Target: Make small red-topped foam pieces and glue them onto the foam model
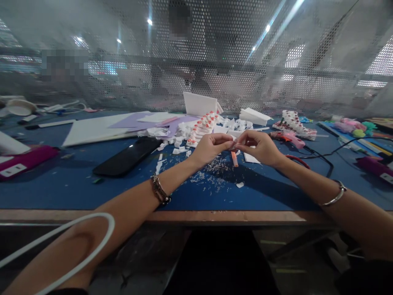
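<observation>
My left hand (pixel 211 148) and my right hand (pixel 257 146) meet over the blue table, fingertips pinched together. Between them is a small whitish piece (pixel 233 144), mostly hidden by the fingers, so its kind is unclear. Just below the fingertips lies an orange stick-like piece (pixel 234 159). Beyond my left hand stands a white stepped model (pixel 201 128) dotted with red. White shavings (pixel 211 174) are scattered on the table under my hands, and torn white scraps (pixel 181 143) lie around the model.
A black phone (pixel 127 157) rests left of my hands. To the right are a pink glue gun (pixel 291 139) with a black cable (pixel 321 155) and another white model (pixel 293 123). White boards (pixel 92 130) and purple sheets (pixel 129 119) lie back left. A perforated metal screen (pixel 221 53) closes off the back.
</observation>
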### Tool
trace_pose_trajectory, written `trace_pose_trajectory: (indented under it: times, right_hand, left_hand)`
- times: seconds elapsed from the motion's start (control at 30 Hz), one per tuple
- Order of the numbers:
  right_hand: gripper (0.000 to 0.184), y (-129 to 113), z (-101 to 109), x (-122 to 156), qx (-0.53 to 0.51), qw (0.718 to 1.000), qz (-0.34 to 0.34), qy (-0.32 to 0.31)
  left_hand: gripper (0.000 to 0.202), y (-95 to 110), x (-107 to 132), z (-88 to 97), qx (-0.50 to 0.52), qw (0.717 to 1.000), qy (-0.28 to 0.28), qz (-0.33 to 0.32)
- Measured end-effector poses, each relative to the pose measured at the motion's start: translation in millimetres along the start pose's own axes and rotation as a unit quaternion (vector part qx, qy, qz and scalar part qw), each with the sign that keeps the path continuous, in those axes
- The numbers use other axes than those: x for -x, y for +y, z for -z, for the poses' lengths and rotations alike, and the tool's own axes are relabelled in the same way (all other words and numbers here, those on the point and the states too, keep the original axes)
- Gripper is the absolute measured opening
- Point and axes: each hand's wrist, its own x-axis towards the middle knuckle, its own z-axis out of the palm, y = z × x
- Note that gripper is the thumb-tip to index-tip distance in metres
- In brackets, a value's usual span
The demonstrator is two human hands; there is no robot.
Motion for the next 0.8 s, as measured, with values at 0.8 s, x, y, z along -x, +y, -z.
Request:
trace_pose_trajectory:
  times: [0.8]
  right_hand:
    - [0.018,1.8,-1.3,0.0,0.024,0.999,0.03,0.012]
  left_hand:
    - [0.028,-1.2,-1.6,1.3,-0.014,1.0,0.011,-0.014]
